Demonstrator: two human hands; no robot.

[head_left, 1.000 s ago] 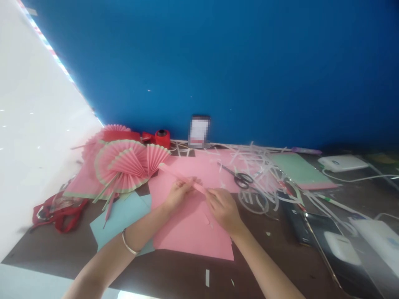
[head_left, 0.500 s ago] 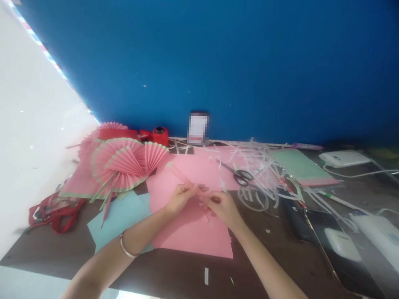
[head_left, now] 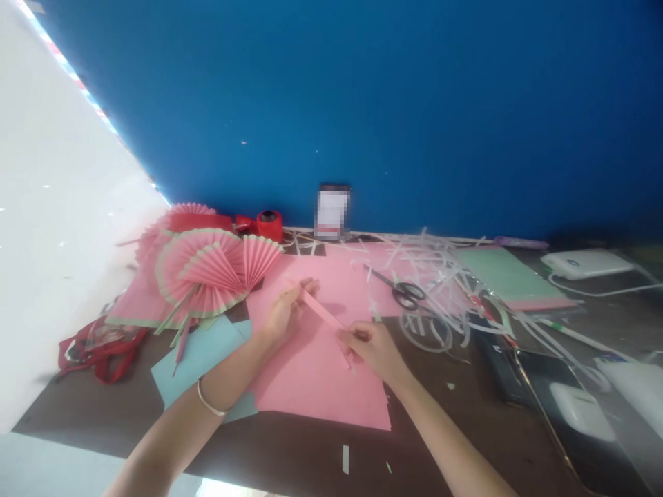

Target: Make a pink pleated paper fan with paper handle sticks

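Over the middle of the table (head_left: 290,452), a narrow pink strip (head_left: 324,313) slants between two bare hands, above a large pink sheet (head_left: 321,397). The left hand (head_left: 282,312) has a loose, narrow grip on its upper end, thumb in front and fingers reaching behind. The right hand (head_left: 373,348) pinches it lower down, thumb and forefinger together, the other fingers curled in. A thin pink end shows just below that pinch; whether it is the same strip, I cannot tell.

The tabletop is dark brown. Light-blue sheets (head_left: 194,362) lie partly beneath the left forearm, near pleated pink fans (head_left: 215,266) edged in green and a tangle of red straps (head_left: 111,366). To the right are open-handled scissors (head_left: 409,295), a heap of white strips (head_left: 440,266), a green packet (head_left: 510,276) and a white case (head_left: 581,412) resting on a dark, flat device. A plain blue wall (head_left: 362,103) rises behind.
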